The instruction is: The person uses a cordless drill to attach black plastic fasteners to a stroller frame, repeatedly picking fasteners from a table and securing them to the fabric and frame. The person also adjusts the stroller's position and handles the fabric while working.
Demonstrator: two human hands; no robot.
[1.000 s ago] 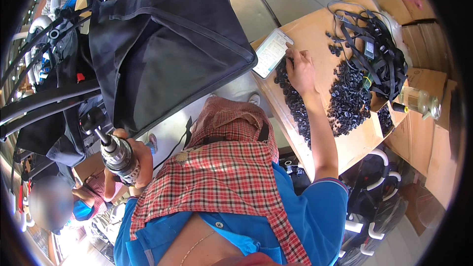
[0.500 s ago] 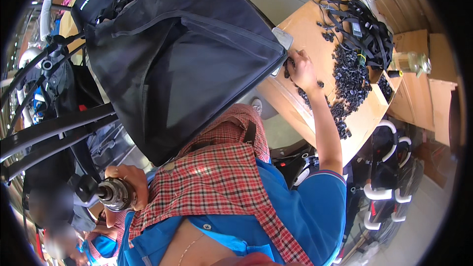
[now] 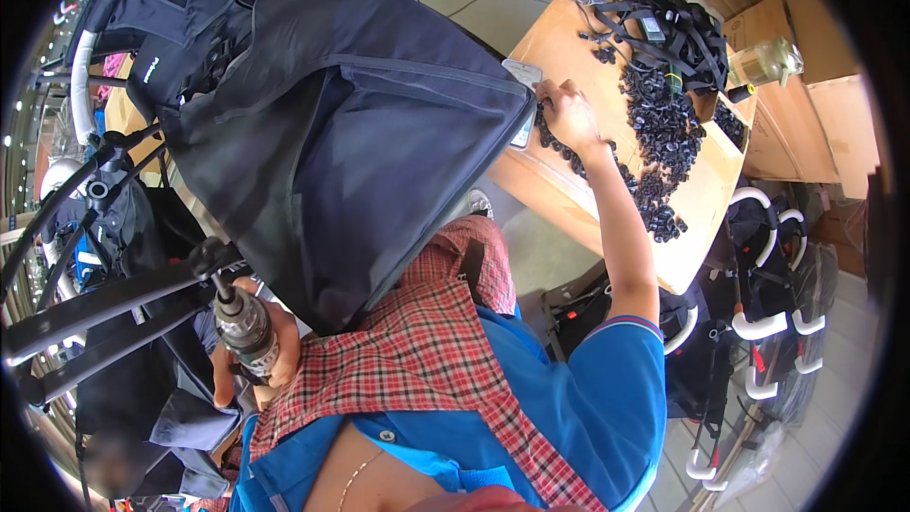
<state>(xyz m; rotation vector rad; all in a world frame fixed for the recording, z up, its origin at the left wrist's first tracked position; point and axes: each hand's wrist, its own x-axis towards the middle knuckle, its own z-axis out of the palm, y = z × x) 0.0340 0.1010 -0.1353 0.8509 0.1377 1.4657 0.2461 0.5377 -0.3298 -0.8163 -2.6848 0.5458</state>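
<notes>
Left hand (image 3: 248, 346) wrapped around power drill (image 3: 242, 322), bit against black frame bar (image 3: 114, 299) — keep it square. Right hand (image 3: 569, 114) far right, pinching small black parts (image 3: 664, 147) on cardboard box (image 3: 559, 38) — pick singly.

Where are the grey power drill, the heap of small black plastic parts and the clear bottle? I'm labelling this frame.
grey power drill (image 3: 245, 327), head view, its chuck body.
heap of small black plastic parts (image 3: 664, 123), head view, heap's middle.
clear bottle (image 3: 763, 64), head view, its side.
</notes>
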